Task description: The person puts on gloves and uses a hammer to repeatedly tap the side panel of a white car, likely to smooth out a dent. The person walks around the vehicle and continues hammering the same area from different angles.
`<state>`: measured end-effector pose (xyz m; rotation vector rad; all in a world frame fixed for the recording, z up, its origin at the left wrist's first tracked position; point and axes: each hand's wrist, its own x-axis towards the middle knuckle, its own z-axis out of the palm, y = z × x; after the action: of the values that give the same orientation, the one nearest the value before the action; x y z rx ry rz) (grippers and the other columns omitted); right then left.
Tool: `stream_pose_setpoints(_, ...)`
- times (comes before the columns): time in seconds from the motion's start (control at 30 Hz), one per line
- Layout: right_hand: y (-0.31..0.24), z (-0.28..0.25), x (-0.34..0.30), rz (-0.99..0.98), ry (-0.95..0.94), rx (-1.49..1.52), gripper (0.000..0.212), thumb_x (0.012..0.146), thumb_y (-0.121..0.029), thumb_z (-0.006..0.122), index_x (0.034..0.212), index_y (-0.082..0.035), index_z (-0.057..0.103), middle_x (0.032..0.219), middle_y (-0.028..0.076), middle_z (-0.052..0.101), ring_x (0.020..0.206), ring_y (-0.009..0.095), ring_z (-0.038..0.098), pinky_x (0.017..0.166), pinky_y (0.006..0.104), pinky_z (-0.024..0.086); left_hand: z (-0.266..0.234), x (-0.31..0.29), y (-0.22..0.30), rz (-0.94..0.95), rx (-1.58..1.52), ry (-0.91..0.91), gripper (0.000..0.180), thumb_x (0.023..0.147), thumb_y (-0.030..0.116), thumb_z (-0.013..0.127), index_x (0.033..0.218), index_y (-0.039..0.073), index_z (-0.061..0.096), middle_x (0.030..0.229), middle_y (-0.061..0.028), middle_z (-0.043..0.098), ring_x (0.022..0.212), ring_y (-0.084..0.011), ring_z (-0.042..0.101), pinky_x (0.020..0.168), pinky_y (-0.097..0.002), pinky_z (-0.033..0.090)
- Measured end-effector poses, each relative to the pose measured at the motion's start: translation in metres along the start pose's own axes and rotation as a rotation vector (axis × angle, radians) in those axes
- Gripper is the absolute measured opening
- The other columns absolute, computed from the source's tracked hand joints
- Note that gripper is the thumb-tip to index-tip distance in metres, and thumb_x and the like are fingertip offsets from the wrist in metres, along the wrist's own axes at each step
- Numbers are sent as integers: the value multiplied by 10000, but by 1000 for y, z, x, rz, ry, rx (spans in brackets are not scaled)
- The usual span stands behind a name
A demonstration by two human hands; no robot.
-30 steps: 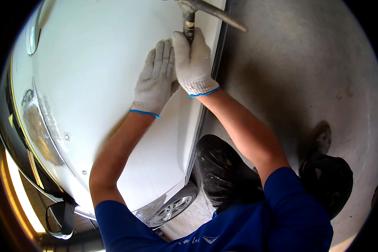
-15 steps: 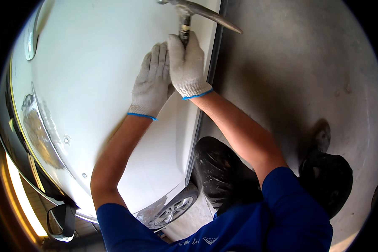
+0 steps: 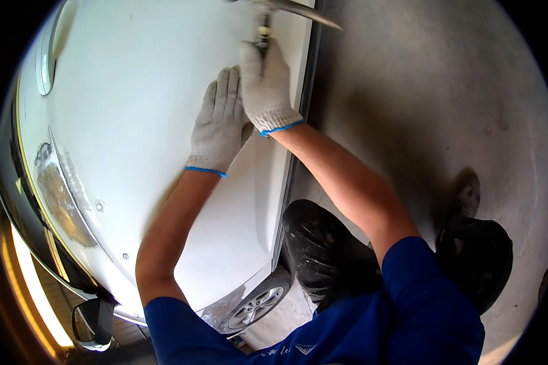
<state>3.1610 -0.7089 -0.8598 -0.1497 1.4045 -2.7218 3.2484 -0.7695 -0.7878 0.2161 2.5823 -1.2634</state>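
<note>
A white car door (image 3: 146, 97) fills the left half of the view. My left hand (image 3: 218, 125), in a pale knit glove with a blue cuff, lies flat on it with fingers stretched out together. Just to its right, my gloved right hand (image 3: 266, 85) is wrapped round the dark handle of a hammer (image 3: 263, 33). The hammer's head, with a long tapering point to the right, is at the top edge of the view and slightly blurred. Whether it touches the door I cannot tell.
A sanded, bare-metal patch (image 3: 64, 194) marks the panel at left, below a door handle (image 3: 46, 55). A side mirror (image 3: 92, 322) and a wheel (image 3: 256, 304) are at the bottom. Grey concrete floor (image 3: 408, 73) lies to the right, beside my bent knee (image 3: 313, 243).
My right hand has moved a little up and left with the hammer, whose head is now partly past the top edge. My left hand stays flat on the door.
</note>
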Motion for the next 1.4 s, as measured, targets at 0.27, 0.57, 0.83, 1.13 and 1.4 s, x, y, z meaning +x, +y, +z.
stream_pose_setpoints(0.27,-1,4,-9,49,-123,-100,350,1007,-328,568,943,8,494,693,251,608,690,478,619,611,538,471,6,-2,2,-18,3,-114,751,924,418,613,1507,17,362,1535,-187,391,1474,-326,295,1232,-478,215)
stream_pose_setpoints(0.57,16,6,2,54,-64,-73,356,1006,-319,579,916,16,496,679,234,597,650,450,617,590,503,465,-5,0,3,18,41,-68,789,906,434,637,1498,-8,360,1537,-202,383,1473,-342,296,1223,-481,239)
stream_pose_setpoints(0.83,-1,-1,11,53,-126,-140,338,1007,-304,570,922,14,497,690,246,602,691,464,625,614,516,472,1,3,4,-6,9,-88,810,885,448,660,1507,22,364,1541,-182,388,1470,-327,299,1232,-476,219)
stream_pose_setpoints(1.13,-5,-9,11,119,-28,-120,369,1014,-339,550,899,9,509,739,243,618,717,461,617,669,532,472,-2,1,1,8,15,-153,848,866,436,679,1536,47,334,1577,-162,349,1498,-320,257,1236,-473,201)
stream_pose_setpoints(1.4,-3,-31,22,230,-1,81,374,1016,-325,566,874,16,510,668,151,524,595,264,490,597,427,430,-49,64,-89,-367,222,253,909,960,626,483,1581,18,217,1655,-179,204,1542,-323,154,1243,-467,148)
